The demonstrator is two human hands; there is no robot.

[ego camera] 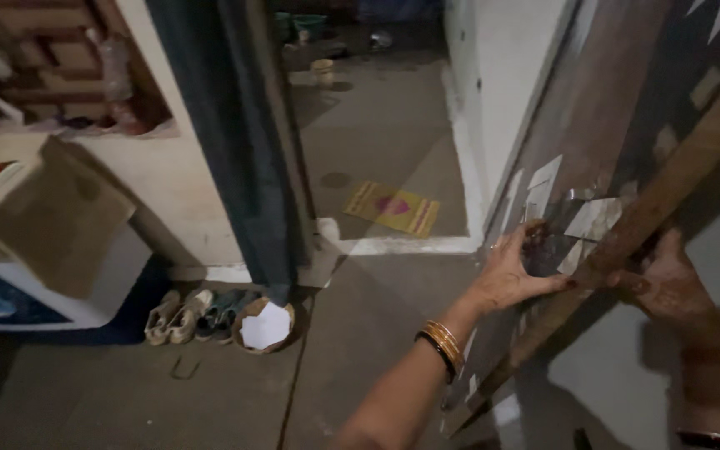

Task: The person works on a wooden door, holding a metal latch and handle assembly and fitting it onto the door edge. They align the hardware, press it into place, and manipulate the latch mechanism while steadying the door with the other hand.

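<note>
wooden door (627, 108) at right, leaning, long axis running from near-left floor up to far-right; top cut off by frame edge. torn paper scraps (593, 218) on its face, dim, hard to read. left hand (510, 275) outstretched, fingers spread flat on door. right hand (664, 283) gripping diagonal wooden batten (668, 192), fingers curled, partly hidden.

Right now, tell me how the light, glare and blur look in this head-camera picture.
Head view: dim overall, brightest on the concrete floor beyond the doorway near the yellow mat; pale reflections glare off the glossy panel that the left hand presses; the right hand sits in deep shadow, softly blurred; the shoes are murky.
</note>
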